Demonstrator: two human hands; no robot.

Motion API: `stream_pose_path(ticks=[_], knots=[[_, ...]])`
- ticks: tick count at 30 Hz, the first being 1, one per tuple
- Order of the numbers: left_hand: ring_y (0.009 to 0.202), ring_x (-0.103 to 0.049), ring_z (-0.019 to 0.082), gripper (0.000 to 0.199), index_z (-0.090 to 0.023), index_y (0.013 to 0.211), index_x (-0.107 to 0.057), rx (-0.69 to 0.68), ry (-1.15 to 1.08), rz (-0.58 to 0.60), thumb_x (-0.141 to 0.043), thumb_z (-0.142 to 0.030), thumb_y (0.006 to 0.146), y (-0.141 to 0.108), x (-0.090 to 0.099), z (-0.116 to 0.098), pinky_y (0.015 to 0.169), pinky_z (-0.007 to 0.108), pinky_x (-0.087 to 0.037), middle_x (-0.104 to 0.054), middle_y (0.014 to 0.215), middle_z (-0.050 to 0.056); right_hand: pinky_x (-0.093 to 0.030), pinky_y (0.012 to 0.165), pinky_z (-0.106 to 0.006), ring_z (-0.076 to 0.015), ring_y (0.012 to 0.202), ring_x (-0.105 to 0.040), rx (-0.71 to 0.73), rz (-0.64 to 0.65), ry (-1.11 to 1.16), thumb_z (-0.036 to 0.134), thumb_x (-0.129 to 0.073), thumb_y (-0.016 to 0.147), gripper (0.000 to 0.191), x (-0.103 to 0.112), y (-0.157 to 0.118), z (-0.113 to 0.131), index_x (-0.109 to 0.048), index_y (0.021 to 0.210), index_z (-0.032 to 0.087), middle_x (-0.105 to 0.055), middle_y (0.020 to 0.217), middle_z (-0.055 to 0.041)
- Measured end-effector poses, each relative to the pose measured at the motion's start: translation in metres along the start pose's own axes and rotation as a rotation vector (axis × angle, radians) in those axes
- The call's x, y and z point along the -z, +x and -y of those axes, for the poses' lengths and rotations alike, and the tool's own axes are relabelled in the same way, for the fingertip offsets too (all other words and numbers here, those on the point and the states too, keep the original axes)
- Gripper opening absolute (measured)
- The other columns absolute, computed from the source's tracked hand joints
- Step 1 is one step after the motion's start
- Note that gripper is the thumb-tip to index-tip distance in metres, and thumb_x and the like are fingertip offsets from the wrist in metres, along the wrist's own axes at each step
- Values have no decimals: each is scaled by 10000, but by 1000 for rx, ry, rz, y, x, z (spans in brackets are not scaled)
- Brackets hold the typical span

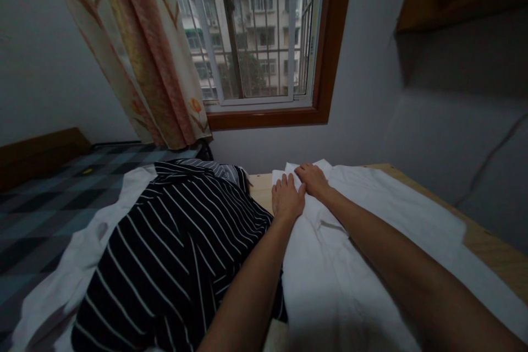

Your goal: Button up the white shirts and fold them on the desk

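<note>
A white cloth garment [325, 264] lies on a wooden surface, partly folded over itself, its lower part running toward me. My left hand [287, 198] rests flat on its far left edge, fingers spread and pointing away. Close beside it, my right hand [312, 179] lies on the far end of the same cloth, its fingers stretched to the left and slightly bent. The hands nearly touch at the left thumb. Left of my left forearm is a heap of black clothing with white stripes [177, 247]. Whether the garment is a shirt, I cannot tell.
Another white cloth [88, 253] lies under the striped heap, on a dark checked bed cover [39, 214]. The pale wooden board [262, 190] reaches the wall. Behind are a framed window [268, 113] and a flowered curtain [144, 60]. A wooden shelf [441, 8] juts out at upper right.
</note>
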State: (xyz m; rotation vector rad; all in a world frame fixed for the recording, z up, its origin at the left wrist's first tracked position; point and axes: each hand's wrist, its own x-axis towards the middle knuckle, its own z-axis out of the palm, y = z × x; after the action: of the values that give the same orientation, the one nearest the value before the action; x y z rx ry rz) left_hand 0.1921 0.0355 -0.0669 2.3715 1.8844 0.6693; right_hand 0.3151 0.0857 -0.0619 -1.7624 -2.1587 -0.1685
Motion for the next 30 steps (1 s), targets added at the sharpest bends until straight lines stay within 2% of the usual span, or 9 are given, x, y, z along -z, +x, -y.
stream_pose_path(ticks=[3,7,11,14,19,21,25,28,30], knots=[[1350,-375,299,617,-112,1440,-383,-1,10,0,-265,-491,968,0,0,0,1122,430,-271,-389,1498,141,-401,889,-319,-232,1087,-530,-7,-16,5,157,-477,903,287,1,2,2,-609,1153,210,-638,1154,-113],[1378,-332,313,656,-126,1450,-376,-12,12,17,-227,-535,959,-1,-1,1,1133,458,-256,-359,1520,123,-419,838,-304,-227,1007,-582,-113,-78,34,190,-481,915,209,0,5,1,-668,1006,207,-682,1041,-116],[1439,-197,330,726,-179,1488,-315,-6,3,37,-181,-623,929,-1,-2,1,1159,546,-156,-280,1562,70,-416,855,-319,-233,1000,-601,-245,-191,102,267,-419,953,284,6,14,-9,-682,1020,184,-691,1046,-131],[1456,-133,323,721,-175,1514,-242,45,-8,-6,-154,-599,938,0,-1,2,1161,580,-96,-259,1569,61,-420,852,-308,-221,970,-621,-274,-223,179,293,-441,941,294,13,20,-16,-698,1033,183,-706,1038,-114],[1414,-257,322,537,-200,1436,-410,78,45,12,-179,-353,975,0,-3,4,1132,599,-179,-395,1508,51,-429,838,-276,-182,934,-630,-241,-204,276,291,-559,868,203,10,9,-17,-715,965,203,-717,991,-57],[1398,-287,328,518,-195,1412,-442,70,66,24,-216,-323,964,1,-6,5,1120,603,-203,-426,1487,64,-437,803,-277,-183,900,-629,-265,-199,279,279,-603,827,198,5,-2,-16,-694,980,191,-710,974,-63],[1408,-262,346,559,-201,1417,-438,77,72,65,-246,-440,950,3,-7,4,1122,614,-176,-393,1507,82,-434,740,-274,-186,844,-627,-349,-123,251,300,-606,816,195,-1,-21,-14,-637,978,197,-698,905,-55],[1426,-215,360,643,-211,1423,-435,91,58,105,-245,-568,923,3,-4,2,1131,616,-133,-343,1533,91,-441,743,-298,-221,906,-632,-393,-86,210,393,-611,818,287,-1,-28,-14,-605,1037,208,-685,1000,-88],[1428,-208,362,664,-199,1429,-428,95,50,114,-231,-580,921,3,-3,1,1132,615,-127,-332,1537,97,-452,734,-321,-254,939,-634,-455,-52,182,459,-599,818,384,0,-29,-14,-584,1098,198,-670,1061,-131]])
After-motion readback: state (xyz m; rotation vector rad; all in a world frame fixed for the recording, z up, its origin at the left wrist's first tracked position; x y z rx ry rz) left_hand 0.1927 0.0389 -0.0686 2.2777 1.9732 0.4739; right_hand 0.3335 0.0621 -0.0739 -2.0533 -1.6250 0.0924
